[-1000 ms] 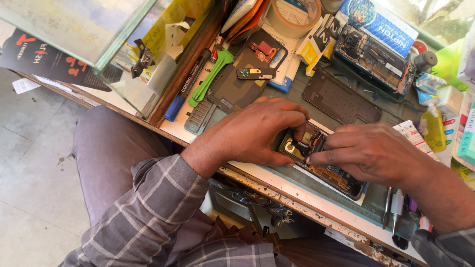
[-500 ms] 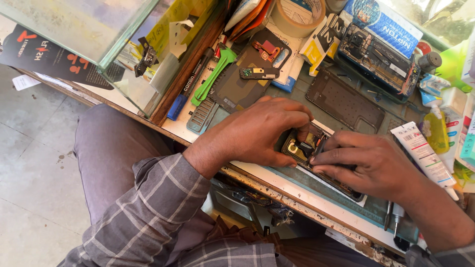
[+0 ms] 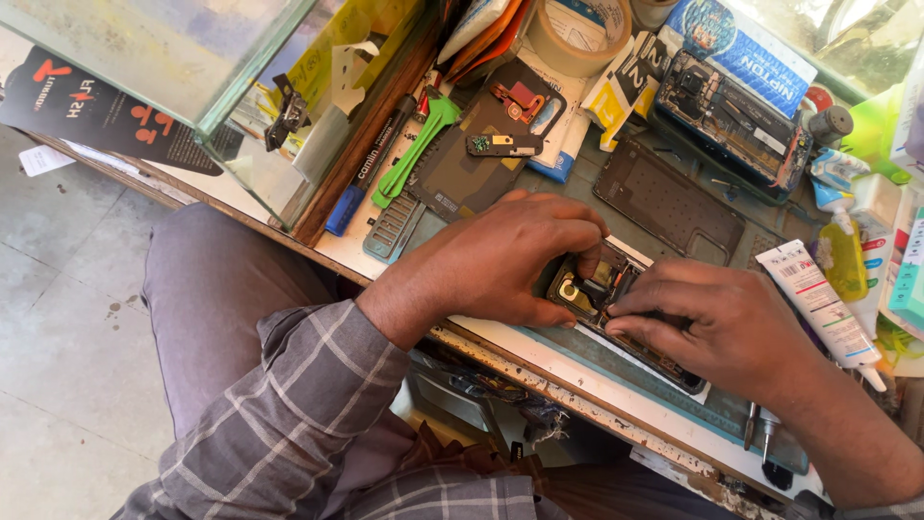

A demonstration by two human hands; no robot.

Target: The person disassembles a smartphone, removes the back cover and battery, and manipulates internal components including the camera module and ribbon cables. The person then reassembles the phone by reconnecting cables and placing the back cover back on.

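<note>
While both hands bear down, the opened phone (image 3: 616,313) lies flat on the surface between them: left hand (image 3: 500,260) clamped over its top end, right hand (image 3: 712,323) pinching at the exposed innards. Likely stiff but fragile (best held by the frame edges). Beyond the left hand, a glass case (image 3: 192,67) holds small parts.

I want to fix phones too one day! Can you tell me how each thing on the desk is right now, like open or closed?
Opened phone: back off, insides showing, flat on the desk.
Left hand: gripping the phone's top end.
Right hand: fingertips pressing into the phone.
Second phone: also open, lying untouched.
Phone back cover: off, lying alone.
Tape roll: lying flat.
White glue tube: lying down; cap unclear.
</note>
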